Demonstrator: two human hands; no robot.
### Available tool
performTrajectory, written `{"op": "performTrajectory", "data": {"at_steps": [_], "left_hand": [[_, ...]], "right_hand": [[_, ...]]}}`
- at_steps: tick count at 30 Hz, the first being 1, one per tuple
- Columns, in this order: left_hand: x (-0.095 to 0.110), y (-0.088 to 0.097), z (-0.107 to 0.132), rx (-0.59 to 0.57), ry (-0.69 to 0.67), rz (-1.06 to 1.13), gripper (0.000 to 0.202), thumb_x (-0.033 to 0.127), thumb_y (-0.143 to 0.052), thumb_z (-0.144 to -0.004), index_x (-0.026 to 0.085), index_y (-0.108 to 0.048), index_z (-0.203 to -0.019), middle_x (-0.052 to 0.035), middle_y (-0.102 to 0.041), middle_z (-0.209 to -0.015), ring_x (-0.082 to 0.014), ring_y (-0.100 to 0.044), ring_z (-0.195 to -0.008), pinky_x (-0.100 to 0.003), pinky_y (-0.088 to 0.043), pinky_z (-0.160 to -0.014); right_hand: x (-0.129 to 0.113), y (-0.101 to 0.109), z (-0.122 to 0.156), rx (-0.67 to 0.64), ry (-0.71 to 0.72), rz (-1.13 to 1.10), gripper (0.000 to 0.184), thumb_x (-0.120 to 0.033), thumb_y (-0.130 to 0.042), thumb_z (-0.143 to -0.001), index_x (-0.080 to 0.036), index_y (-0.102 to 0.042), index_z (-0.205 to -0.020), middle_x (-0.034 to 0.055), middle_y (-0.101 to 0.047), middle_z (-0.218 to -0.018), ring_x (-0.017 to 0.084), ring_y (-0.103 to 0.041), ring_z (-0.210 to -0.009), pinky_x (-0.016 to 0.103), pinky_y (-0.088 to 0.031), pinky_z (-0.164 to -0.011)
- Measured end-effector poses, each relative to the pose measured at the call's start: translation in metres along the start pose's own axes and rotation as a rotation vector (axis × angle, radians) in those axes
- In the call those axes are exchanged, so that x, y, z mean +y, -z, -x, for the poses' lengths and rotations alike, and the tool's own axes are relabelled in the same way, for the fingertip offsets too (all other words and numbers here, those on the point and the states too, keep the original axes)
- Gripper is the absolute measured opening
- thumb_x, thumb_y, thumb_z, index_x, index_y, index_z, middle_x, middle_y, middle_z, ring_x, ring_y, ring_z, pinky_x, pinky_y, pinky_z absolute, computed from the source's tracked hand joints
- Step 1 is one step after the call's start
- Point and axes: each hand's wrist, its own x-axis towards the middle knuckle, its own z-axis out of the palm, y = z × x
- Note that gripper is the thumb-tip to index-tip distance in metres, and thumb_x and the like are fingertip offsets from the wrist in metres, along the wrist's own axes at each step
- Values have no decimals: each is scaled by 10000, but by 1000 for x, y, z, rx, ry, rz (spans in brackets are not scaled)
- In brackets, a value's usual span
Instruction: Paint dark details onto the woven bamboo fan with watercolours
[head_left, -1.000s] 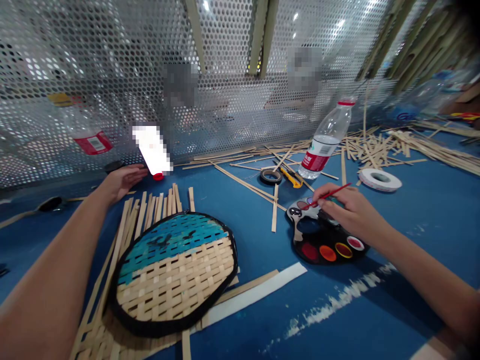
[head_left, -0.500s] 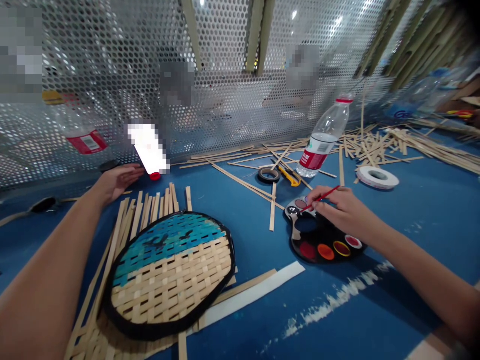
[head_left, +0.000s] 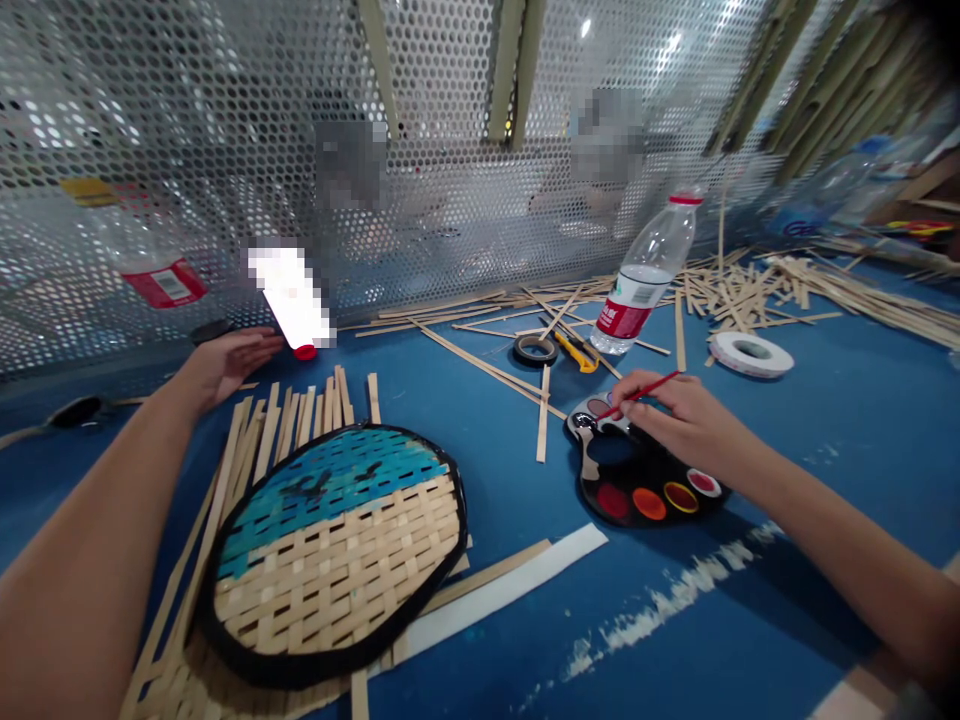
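Note:
A woven bamboo fan (head_left: 334, 550) with a black rim lies in front of me, its upper part painted blue, its lower part bare. My left hand (head_left: 225, 362) rests open on the blue table (head_left: 787, 440) beyond the fan's loose strip ends, close to a white bottle with a red cap (head_left: 292, 305). My right hand (head_left: 686, 420) is closed on a thin red paintbrush (head_left: 637, 394), its tip down at the far wells of a black paint palette (head_left: 645, 480).
A water bottle (head_left: 645, 275) leans near a black tape roll (head_left: 535, 349) and a yellow cutter (head_left: 577, 353). A white tape roll (head_left: 751, 353) lies right. Loose bamboo strips (head_left: 750, 290) litter the back. A perforated metal screen (head_left: 225, 150) walls the far side. A white strip (head_left: 510, 590) lies beside the fan.
The view has drifted slightly; my right hand and brush have shifted a little left over the palette. The left hand stays where it was.

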Motion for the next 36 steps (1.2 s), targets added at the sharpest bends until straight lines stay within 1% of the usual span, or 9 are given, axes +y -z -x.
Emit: {"op": "performTrajectory", "data": {"at_steps": [2,6,13,17,20,25,29,33,36], "left_hand": [[0,0,0,-2,-2,1,256,352,-659,-985,137,-642,-1124,-89,-642,-1163,-224,-645,-1028,-419,-561,-896],[1,0,1,-11,-9,1,253,348,-660,-985,138,-643,-1125,-89,-640,-1167,-225,-644,-1034,-420,-559,-901],[1,1,2,-22,-13,1,255,349,-660,-984,134,-645,-1121,-92,-641,-1180,-230,-641,-1052,-429,-552,-917],[1,1,2,-25,-12,2,251,346,-661,-984,134,-645,-1117,-92,-643,-1176,-228,-644,-1048,-426,-553,-914],[1,0,1,-28,-7,4,248,347,-661,-984,133,-648,-1109,-91,-645,-1172,-228,-643,-1049,-428,-552,-917],[1,0,1,-30,-15,6,253,348,-660,-984,135,-648,-1119,-92,-642,-1183,-231,-638,-1061,-434,-545,-929],[1,1,2,-34,-16,1,250,348,-661,-982,135,-651,-1113,-91,-642,-1182,-233,-634,-1071,-440,-536,-943],[2,0,3,-39,-18,-2,250,357,-657,-984,135,-652,-1099,-90,-645,-1174,-236,-631,-1082,-449,-525,-959],[2,0,4,-40,-24,-3,249,352,-660,-982,137,-650,-1107,-89,-642,-1182,-238,-628,-1088,-451,-521,-964]], "right_hand": [[0,0,0,5,16,6,212,-429,-500,-862,-273,-611,-771,36,-703,-798,251,-642,-781,439,-439,-826],[1,2,-1,9,-37,-42,249,-456,-500,-881,-247,-615,-813,37,-665,-783,195,-562,-632,359,-420,-636],[4,-5,-2,-23,-79,-64,267,-500,-529,-888,-254,-615,-828,49,-687,-846,234,-617,-795,377,-457,-743],[7,-4,-1,-5,-126,-65,258,-488,-543,-872,-245,-592,-800,32,-653,-747,197,-577,-681,336,-421,-621],[5,-3,0,37,-155,-141,289,-515,-555,-876,-229,-599,-873,8,-621,-688,153,-504,-569,305,-371,-535],[2,-4,0,-3,-105,-117,270,-485,-560,-868,-231,-648,-840,56,-706,-838,212,-615,-758,346,-447,-680],[1,-4,0,23,-206,-120,271,-486,-530,-875,-236,-619,-825,21,-621,-671,181,-519,-582,325,-373,-550],[4,-6,1,-1,-118,-117,284,-493,-518,-918,-245,-640,-852,40,-698,-873,203,-607,-763,343,-446,-702],[9,-7,2,-28,-137,-148,295,-513,-534,-924,-248,-634,-840,22,-673,-801,195,-597,-752,332,-432,-697]]}}
